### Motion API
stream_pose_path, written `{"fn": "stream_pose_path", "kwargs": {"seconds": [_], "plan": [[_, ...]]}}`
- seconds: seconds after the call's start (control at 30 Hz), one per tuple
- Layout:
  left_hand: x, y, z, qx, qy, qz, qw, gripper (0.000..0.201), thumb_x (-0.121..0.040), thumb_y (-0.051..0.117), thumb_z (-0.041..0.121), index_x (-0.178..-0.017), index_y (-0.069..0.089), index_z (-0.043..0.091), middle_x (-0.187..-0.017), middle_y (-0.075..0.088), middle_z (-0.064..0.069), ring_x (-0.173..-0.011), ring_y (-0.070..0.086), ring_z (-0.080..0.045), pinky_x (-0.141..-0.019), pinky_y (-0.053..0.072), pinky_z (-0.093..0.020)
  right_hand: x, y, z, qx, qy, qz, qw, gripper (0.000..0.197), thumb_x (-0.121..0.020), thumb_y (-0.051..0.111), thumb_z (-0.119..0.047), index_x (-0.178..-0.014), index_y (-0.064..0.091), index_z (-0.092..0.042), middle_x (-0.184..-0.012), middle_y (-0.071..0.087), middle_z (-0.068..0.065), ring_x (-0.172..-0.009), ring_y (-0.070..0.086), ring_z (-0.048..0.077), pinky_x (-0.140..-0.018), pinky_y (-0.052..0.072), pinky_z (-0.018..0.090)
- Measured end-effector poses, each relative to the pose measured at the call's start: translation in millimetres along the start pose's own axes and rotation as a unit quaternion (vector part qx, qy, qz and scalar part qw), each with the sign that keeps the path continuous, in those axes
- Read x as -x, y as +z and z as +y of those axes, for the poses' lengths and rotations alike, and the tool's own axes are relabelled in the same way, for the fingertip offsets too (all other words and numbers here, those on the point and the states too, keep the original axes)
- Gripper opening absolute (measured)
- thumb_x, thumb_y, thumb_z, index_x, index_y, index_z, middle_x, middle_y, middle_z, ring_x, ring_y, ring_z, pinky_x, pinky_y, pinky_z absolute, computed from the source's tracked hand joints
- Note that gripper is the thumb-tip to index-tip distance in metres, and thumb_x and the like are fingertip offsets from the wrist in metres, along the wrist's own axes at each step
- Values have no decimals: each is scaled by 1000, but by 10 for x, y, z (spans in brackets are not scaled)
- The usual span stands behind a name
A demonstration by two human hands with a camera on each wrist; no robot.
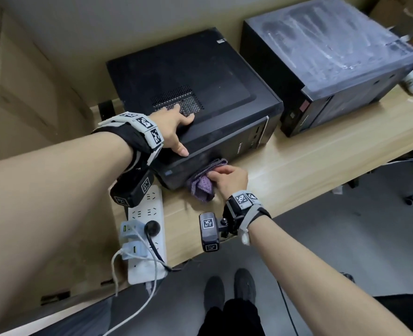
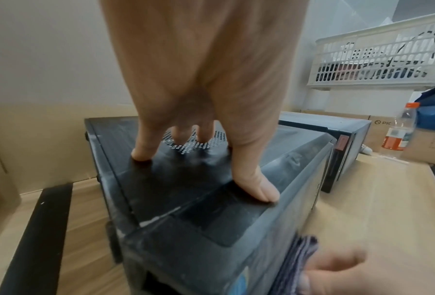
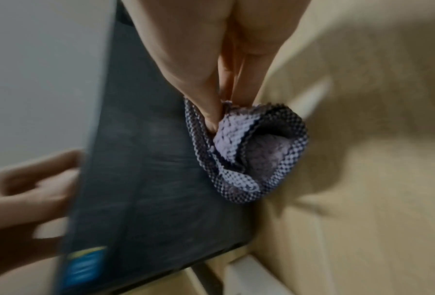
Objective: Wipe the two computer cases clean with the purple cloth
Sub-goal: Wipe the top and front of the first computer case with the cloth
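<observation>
Right hand [image 1: 227, 179]: grip closed on the purple cloth [image 1: 204, 181], thumb and fingers [image 3: 206, 95] pinching the bunched folds. Right wrist view shows the cloth [image 3: 246, 151] folded over itself, checkered weave outward, touching the near side panel of the near computer case [image 1: 190, 98]. The cloth sits low on that panel, its lower part just above or on the worktop [image 1: 297, 170]; contact with the wood cannot be resolved.

Left hand [image 1: 174, 128]: grip open, nothing held. Fingers straight and spread, resting flat on the top of the near case [image 2: 186, 199]. Left wrist view: thumb [image 2: 256, 185] lies along the near top edge, the other fingertips land at the perforated vent [image 2: 193, 143].

Near case: black, lying on its side, front panel toward the right, blue sticker [image 3: 83, 265] at the near corner. Top surface looks mostly dark, with faint streaks.

Far computer case [image 1: 334, 57]: black, also on its side, just beside the first, a narrow gap between them. Its top shows a grey dust film with streak marks.

Surroundings: white power strip [image 1: 147, 229] on the worktop left of the near case, with plugs and cables in it. A white slotted basket [image 2: 380, 61] stands beyond the far case, with a clear bottle, orange cap and label [image 2: 398, 131], in front of it. The person's dark shoes [image 1: 229, 289] on a grey floor.
</observation>
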State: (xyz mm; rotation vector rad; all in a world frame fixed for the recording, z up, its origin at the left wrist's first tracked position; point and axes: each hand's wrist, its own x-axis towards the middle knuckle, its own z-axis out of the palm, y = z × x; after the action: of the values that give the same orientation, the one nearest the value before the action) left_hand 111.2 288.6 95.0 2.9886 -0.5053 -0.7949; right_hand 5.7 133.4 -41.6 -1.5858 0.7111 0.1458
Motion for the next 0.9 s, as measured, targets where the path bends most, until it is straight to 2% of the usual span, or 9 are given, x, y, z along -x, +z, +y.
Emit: {"fn": "stream_pose_path", "kwargs": {"seconds": [0.1, 0.23, 0.33, 0.47, 0.57, 0.63, 0.73, 0.83, 0.9], "plan": [[-24, 17, -22, -1, 1, 11, 1000, 105, -70, 82, 47, -153, 19, 33, -162, 1, -14, -146, 14, -37, -117, 18, -37, -42, 99, 134, 3, 56, 2, 998, 17, -67, 85, -14, -59, 71, -19, -70, 73, 4, -76, 72, 27, -78, 61, 42], [-44, 27, -35, 13, 2, 14, 1000, 106, -68, 83, 48, -153, 20, 34, -162, 0, -14, -147, 14, -36, -117, 18, -37, 52, 93, -30, -65, 35, -2, 997, 7, -55, 81, -15, -59, 74, -15, -68, 73, 12, -74, 72, 37, -76, 60, 51], [-34, -7, -14, 5, -1, 10, 1000, 106, -67, 84, 48, -152, 22, 34, -162, 1, -14, -146, 17, -35, -117, 21, -38, 195, 27, -343, -135, -35, -15, 990, 6, -61, 81, -10, -62, 76, -12, -67, 71, 10, -66, 68, 28, -72, 59, 41], [-24, -17, 36, -18, 2, 21, 1000, 94, -76, 79, 29, -152, 24, 33, -162, 6, -13, -144, 23, -36, -114, 30, -38, 194, 48, -604, -152, -123, 2, 981, 16, -62, 88, -21, -75, 80, -16, -81, 76, 7, -84, 73, 26, -81, 60, 39], [-26, -6, 41, -27, -2, 20, 999, 90, -81, 75, 26, -152, 21, 33, -162, 5, -13, -143, 23, -37, -114, 31, -40, 232, 94, -517, -155, -148, 27, 976, 11, -70, 87, -15, -77, 79, -17, -86, 75, 9, -83, 73, 23, -79, 60, 33], [-30, 9, 22, -15, -4, 17, 1000, 94, -77, 79, 34, -152, 22, 33, -162, 3, -13, -145, 20, -36, -116, 27, -39, 238, 114, -319, -177, -119, 21, 977, 11, -72, 85, -7, -77, 77, -14, -86, 75, 13, -81, 73, 26, -77, 61, 35], [-47, 18, 4, -1, 1, 5, 1000, 104, -69, 83, 47, -152, 23, 33, -162, 1, -14, -146, 18, -35, -118, 24, -38, 139, 162, 57, -116, -41, 39, 992, 8, -70, 79, 1, -74, 75, -6, -71, 72, 9, -66, 66, 20, -73, 58, 39], [-50, 8, 0, 3, 5, 9, 1000, 105, -67, 83, 48, -152, 23, 33, -162, 2, -16, -146, 19, -34, -117, 23, -36, 38, 194, 195, -21, 22, 45, 999, 5, -74, 74, -3, -76, 76, -7, -68, 68, 5, -67, 61, 18, -67, 54, 29], [-56, -2, -7, 5, 7, 13, 1000, 106, -66, 83, 49, -152, 24, 33, -162, 2, -16, -146, 19, -34, -117, 22, -36, -17, 166, 139, 8, 43, 45, 998, 6, -73, 74, -4, -72, 74, -10, -66, 67, 5, -66, 62, 21, -67, 55, 29]]}}
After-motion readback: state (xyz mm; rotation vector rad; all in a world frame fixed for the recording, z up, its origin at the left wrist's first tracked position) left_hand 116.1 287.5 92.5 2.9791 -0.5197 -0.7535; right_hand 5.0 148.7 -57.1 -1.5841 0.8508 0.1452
